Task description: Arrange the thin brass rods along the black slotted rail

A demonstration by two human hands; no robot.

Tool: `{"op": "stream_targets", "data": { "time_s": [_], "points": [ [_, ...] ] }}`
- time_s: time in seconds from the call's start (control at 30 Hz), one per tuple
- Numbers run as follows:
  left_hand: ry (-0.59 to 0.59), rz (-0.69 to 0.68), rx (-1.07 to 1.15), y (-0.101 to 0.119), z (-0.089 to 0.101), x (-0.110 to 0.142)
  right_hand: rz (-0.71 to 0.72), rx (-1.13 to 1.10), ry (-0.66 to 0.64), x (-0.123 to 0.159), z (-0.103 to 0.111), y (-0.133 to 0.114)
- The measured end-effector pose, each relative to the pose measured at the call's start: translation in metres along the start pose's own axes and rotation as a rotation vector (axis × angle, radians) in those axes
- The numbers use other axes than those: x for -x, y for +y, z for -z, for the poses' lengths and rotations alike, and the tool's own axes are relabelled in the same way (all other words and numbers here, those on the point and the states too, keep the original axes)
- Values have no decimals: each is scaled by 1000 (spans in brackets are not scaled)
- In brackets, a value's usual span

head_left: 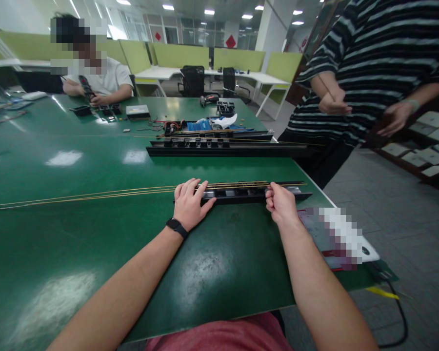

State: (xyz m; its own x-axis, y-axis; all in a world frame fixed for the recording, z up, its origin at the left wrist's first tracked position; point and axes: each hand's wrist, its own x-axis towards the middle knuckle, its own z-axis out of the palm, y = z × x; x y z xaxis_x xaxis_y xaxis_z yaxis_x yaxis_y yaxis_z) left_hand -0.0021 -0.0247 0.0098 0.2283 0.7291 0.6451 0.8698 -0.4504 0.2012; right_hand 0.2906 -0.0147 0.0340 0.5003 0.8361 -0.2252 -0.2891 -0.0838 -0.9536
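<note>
A short black channel-shaped rail (pixel 237 197) lies on the green table in front of me, with dark inserts along its trough. Several thin brass-coloured rods (pixel 131 193) run along its top and stretch far out to the left over the table. My left hand (pixel 190 202) rests across the rail's left end and the rods, fingers spread and thumb on the near side. Near the right end, my right hand (pixel 281 202) is closed, thumb and forefinger pinched at the rods; its fingers hide the exact grip point.
A longer black rail (pixel 219 150) lies beyond, near tools and blue parts (pixel 201 125). A person (pixel 98 78) sits across, holding a dark tool; another person in a striped shirt (pixel 373 73) stands at right. A blurred flat item (pixel 325 234) lies by the table's right edge.
</note>
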Motion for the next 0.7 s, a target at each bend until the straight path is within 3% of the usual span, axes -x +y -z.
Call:
{"op": "stream_targets", "data": {
  "time_s": [0.7],
  "points": [
    [0,3,-2,-2,1,1,20,-6,16,0,0,2]
  ]
}}
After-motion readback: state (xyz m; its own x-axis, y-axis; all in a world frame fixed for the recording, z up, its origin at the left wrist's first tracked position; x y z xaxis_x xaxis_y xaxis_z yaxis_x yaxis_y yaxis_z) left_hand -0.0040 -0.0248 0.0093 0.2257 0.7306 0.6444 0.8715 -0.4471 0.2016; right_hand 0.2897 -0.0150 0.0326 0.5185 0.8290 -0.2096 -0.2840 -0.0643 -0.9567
